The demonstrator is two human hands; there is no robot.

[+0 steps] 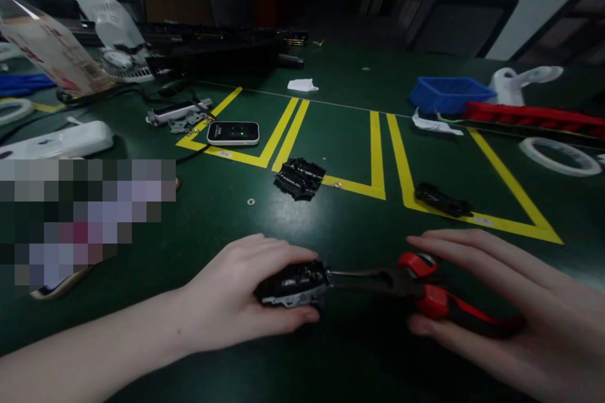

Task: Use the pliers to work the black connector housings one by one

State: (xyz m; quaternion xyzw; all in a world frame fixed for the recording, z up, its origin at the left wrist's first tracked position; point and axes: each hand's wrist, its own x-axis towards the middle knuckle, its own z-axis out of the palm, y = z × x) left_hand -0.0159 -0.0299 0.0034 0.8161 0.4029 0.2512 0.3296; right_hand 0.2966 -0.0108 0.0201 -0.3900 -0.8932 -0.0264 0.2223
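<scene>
My left hand point(236, 293) grips a small black part with metal edges point(295, 283) on the green table, near the front. My right hand point(501, 296) holds red-and-black-handled pliers point(425, 293). The thin pliers jaws point left and meet the right end of the black part. Farther back lie a second black part point(300, 177) on a yellow tape line and a third, longer black piece point(442, 199) to the right.
Yellow tape lines point(375, 151) mark boxes on the table. A small black-and-white device with green lights point(233, 133) lies at left centre, a washer point(251, 202) near it. A blue bin point(447, 93), red strip point(534, 114) and tape roll point(558, 156) are at right.
</scene>
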